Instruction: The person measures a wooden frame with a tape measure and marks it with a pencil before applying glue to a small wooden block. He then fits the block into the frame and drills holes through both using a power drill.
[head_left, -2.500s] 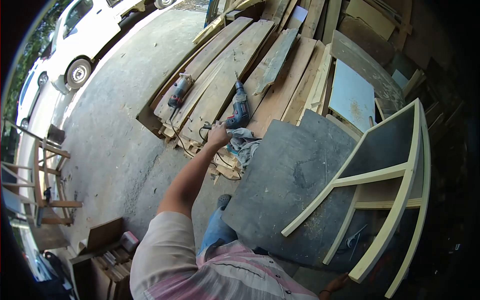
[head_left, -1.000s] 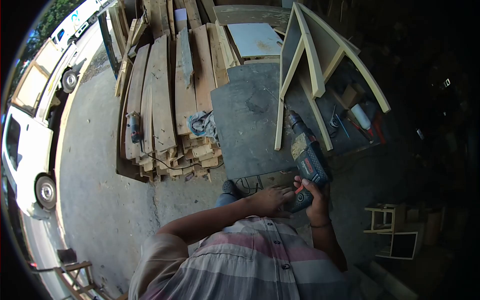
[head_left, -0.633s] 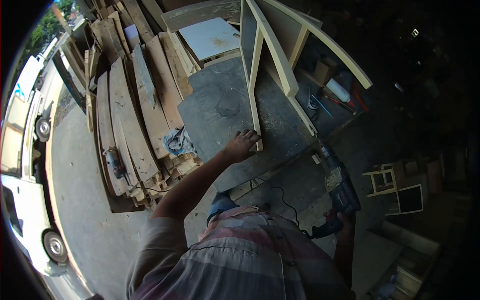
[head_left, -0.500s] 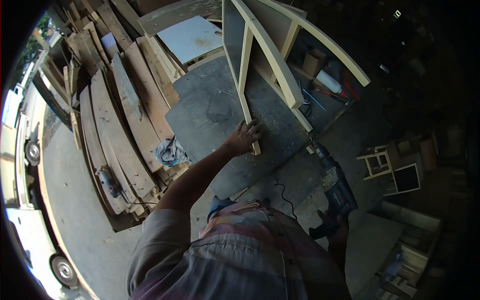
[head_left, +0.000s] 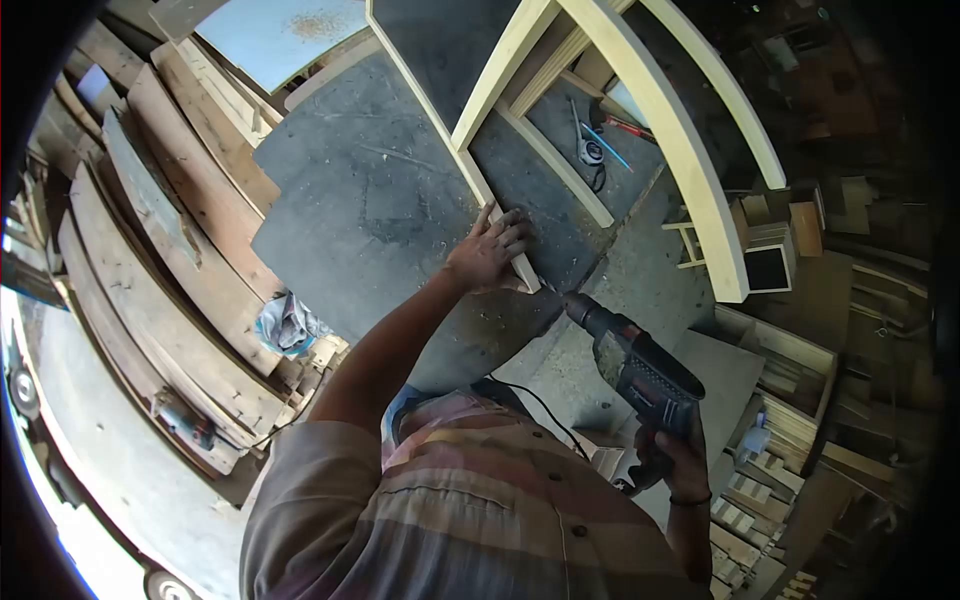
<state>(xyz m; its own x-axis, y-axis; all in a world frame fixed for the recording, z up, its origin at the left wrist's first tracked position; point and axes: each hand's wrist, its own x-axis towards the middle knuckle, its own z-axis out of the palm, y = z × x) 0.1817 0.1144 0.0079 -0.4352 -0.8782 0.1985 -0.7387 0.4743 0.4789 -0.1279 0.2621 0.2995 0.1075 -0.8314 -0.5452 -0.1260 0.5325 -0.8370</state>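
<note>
My left hand [head_left: 488,252] grips the lower end of a pale wooden frame [head_left: 690,190] that stands on a dark grey board [head_left: 370,200]. My right hand [head_left: 672,455] holds the handle of a corded power drill [head_left: 635,365]. The drill's chuck points up and left at the frame's end, just beside my left fingers. A black cord runs from the drill down past my striped shirt.
Stacked planks [head_left: 160,290] lie to the left with an angle grinder [head_left: 185,425] and a crumpled cloth [head_left: 285,325] on them. Hand tools [head_left: 595,145] sit on the board behind the frame. Small wooden frames and offcuts [head_left: 770,260] crowd the right side.
My right hand brought the drill up from my side so that its chuck now sits near the frame's end. My left hand stays on that end. The view has moved closer.
</note>
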